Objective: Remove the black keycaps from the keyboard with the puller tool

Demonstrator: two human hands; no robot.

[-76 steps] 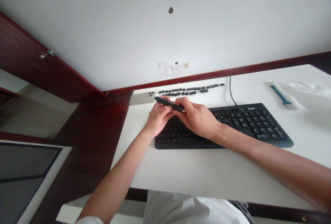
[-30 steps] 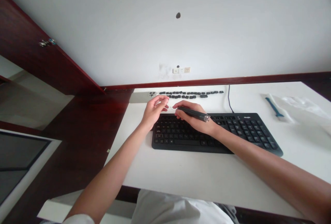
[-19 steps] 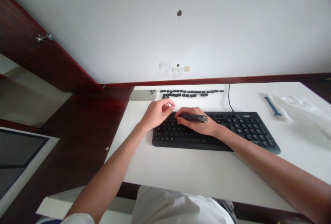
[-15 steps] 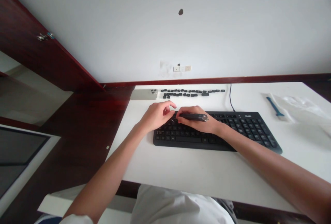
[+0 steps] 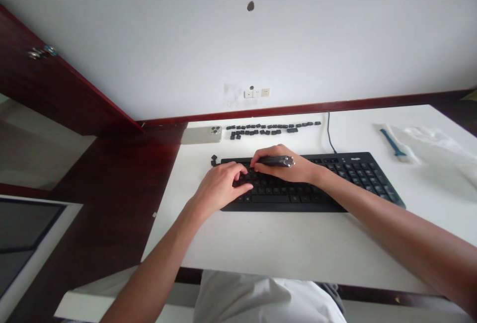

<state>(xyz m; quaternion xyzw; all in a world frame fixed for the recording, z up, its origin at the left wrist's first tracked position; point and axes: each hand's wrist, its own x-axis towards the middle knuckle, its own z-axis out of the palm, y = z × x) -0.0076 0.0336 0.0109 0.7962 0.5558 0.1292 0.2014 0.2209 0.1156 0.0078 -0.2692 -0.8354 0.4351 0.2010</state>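
A black keyboard [image 5: 276, 206] lies on the white desk. My right hand [image 5: 285, 164] is over its upper left part, closed around a black pen-like tool [image 5: 276, 161] with a metal end pointing right. The tool's left tip is hidden by my fingers at the keys. My left hand [image 5: 227, 184] rests across the keyboard's left end, thumb and fingers apart, fingertips at the keys just left of my right fingers. Nothing shows between them. Loose black keycaps [image 5: 213, 158] lie just beyond my left hand. Rows of keycaps [image 5: 274, 126] are set out behind the keyboard.
A pale phone [image 5: 197, 135] lies face down at the desk's back left. A blue brush [image 5: 393, 143] and clear plastic packaging [image 5: 428, 144] lie at the right. The keyboard's cable [image 5: 329, 134] runs back toward the wall. The desk's left edge drops to a dark floor.
My left hand has shifted down and left, its thumb moving away from my right fingertips. The keycaps beyond it are now visible. My right hand still grips the tool; the view has tilted slightly.
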